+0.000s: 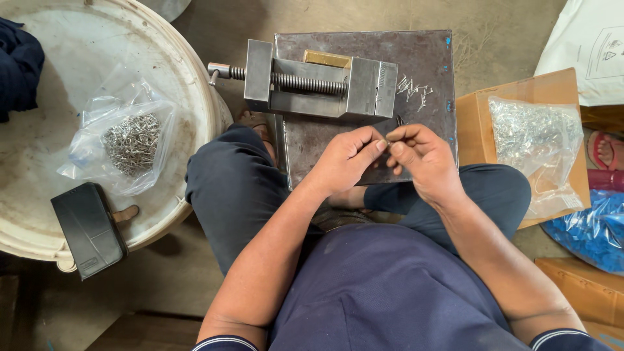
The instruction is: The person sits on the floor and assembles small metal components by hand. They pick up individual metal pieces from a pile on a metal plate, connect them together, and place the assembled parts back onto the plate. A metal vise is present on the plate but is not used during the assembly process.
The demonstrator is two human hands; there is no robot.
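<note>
Dusty concrete floor [214,26] under soft, even daylight.

Clear bags [123,146], [536,140]; brown box [478,127]

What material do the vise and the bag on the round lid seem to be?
Vise: bare grey metal, probably steel, dull sheen, threaded screw. Bag on the round lid: thin clear plastic, crinkled and glossy, holding small shiny metal pieces.

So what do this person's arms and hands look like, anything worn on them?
The left hand and right hand are bare: no gloves, rings or watch show. Both forearms are uncovered. The short sleeves are dark navy with a thin white stripe at the cuff, matching the navy shirt.
</note>
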